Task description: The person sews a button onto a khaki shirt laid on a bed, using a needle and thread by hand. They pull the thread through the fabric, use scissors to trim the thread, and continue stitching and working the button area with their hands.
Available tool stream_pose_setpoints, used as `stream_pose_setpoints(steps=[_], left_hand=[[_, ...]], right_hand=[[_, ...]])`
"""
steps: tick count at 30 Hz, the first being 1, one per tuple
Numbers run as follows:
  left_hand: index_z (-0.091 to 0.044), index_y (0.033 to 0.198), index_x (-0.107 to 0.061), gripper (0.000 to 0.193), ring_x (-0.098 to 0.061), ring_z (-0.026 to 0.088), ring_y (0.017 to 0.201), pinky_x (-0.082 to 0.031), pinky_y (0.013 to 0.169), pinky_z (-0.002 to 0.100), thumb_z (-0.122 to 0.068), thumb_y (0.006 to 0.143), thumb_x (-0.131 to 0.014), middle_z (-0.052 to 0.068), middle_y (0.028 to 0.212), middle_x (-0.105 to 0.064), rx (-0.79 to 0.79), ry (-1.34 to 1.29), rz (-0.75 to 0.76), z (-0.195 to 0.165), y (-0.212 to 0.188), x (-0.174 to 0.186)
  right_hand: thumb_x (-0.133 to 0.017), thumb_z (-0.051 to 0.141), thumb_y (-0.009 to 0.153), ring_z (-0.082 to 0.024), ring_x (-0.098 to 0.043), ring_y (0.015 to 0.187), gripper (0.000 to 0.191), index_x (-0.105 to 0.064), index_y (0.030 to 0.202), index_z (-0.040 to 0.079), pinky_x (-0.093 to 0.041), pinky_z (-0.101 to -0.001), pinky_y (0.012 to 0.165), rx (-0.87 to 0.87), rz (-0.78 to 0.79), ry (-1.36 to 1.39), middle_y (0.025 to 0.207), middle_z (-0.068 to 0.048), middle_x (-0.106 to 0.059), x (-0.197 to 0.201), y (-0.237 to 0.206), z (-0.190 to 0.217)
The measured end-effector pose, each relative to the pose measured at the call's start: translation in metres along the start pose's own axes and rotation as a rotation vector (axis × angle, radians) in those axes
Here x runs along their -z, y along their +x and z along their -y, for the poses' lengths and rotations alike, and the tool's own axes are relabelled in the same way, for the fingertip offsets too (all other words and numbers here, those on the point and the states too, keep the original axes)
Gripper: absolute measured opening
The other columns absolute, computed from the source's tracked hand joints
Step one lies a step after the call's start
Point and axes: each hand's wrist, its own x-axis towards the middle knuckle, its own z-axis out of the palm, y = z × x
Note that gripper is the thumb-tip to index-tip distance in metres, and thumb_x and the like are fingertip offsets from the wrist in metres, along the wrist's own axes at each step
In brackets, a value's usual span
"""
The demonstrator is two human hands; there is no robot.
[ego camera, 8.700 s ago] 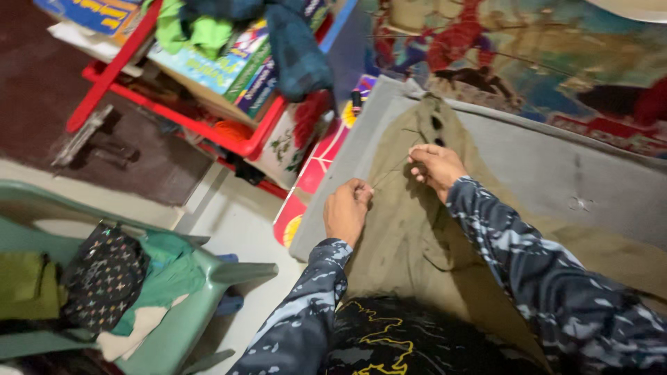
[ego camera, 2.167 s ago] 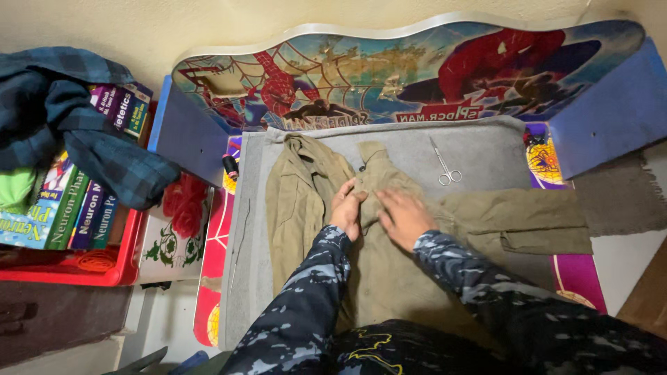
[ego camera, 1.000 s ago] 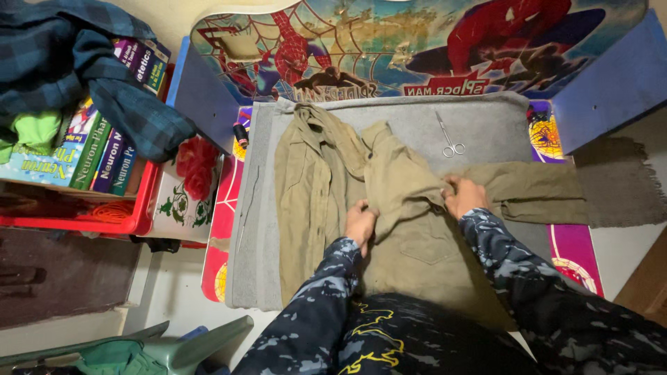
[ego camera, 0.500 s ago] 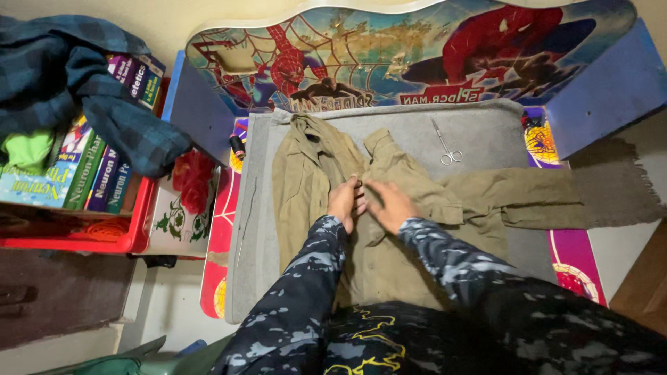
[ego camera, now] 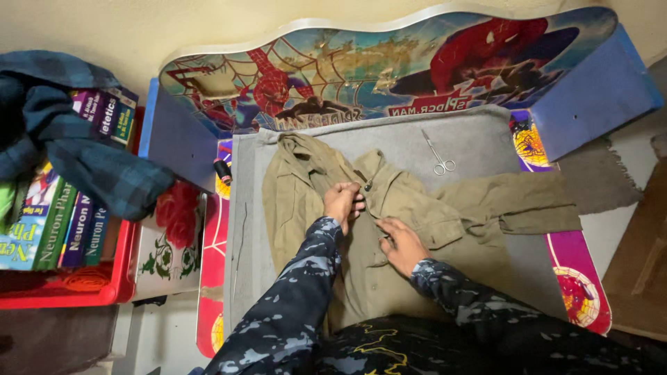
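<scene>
Khaki shirt (ego camera: 389, 229) spread flat on grey mat (ego camera: 479, 139), collar toward painted headboard (ego camera: 389, 69). Left hand (ego camera: 342, 203) curled, pinching placket fabric near top; right hand (ego camera: 401, 244) fingers spread, pressing shirt front just beside. Small scissors (ego camera: 438, 154) on mat above, apart. Books (ego camera: 62, 201) and plaid cloth (ego camera: 76, 160) far left.

books (ego camera: 69, 208): colourful printed spines, left, red tray | box (ego camera: 170, 239): white, red flowers (beside tray)
</scene>
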Motion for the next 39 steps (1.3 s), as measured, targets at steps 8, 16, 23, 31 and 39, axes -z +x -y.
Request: stream_pose_setpoints(steps=[8,16,23,31,39], left_hand=[[-0.009,0.101,-0.076,0.019,-0.052,0.010,0.058,-0.042,0.052,0.028,-0.024,0.088,-0.077,-0.002,0.074,-0.062,-0.103,0.000,0.142,0.009,-0.003,0.004],[-0.005,0.097,-0.073,0.012,-0.063,0.011,0.070,-0.051,0.066,0.028,-0.015,0.093,-0.068,0.001,0.077,-0.070,-0.521,0.342,-0.240,-0.011,0.009,0.005],[-0.007,0.106,-0.069,0.015,-0.051,0.016,0.074,-0.043,0.067,0.034,-0.019,0.097,-0.065,0.004,0.081,-0.061,-0.333,0.169,-0.159,-0.006,0.019,0.007],[-0.006,0.124,-0.054,0.055,-0.062,0.014,0.088,-0.055,0.076,0.029,0.000,0.075,-0.079,0.003,0.099,-0.061,-0.410,0.060,0.061,0.000,0.006,0.015],[-0.004,0.132,-0.050,0.066,-0.064,0.020,0.088,-0.054,0.076,0.032,0.016,0.071,-0.064,0.011,0.105,-0.064,-0.324,-0.211,-0.019,0.000,0.007,0.018]], right_hand=[[-0.067,0.013,0.083,-0.034,-0.061,0.112,0.040,-0.067,0.123,0.006,-0.048,-0.0413,0.097,0.151,-0.065,-0.080,0.121,-0.014,-0.065,0.005,0.004,0.015],[-0.065,0.008,0.088,-0.034,-0.061,0.104,0.032,-0.062,0.119,0.012,-0.051,-0.0454,0.089,0.219,-0.148,-0.158,0.106,-0.011,-0.065,0.006,0.011,0.041],[-0.061,0.000,0.077,-0.039,-0.059,0.102,0.075,-0.038,0.147,0.014,-0.050,-0.0504,0.083,0.083,0.056,-0.090,0.111,-0.015,-0.061,0.005,0.020,0.041],[-0.061,0.008,0.082,-0.041,-0.058,0.103,0.078,-0.033,0.155,0.017,-0.050,-0.0492,0.089,0.031,0.117,-0.143,0.112,-0.017,-0.056,0.001,0.019,0.033],[-0.068,0.018,0.083,-0.040,-0.055,0.115,0.076,-0.037,0.153,0.019,-0.048,-0.0466,0.097,-0.025,0.216,-0.177,0.122,-0.019,-0.052,-0.003,0.029,0.026]])
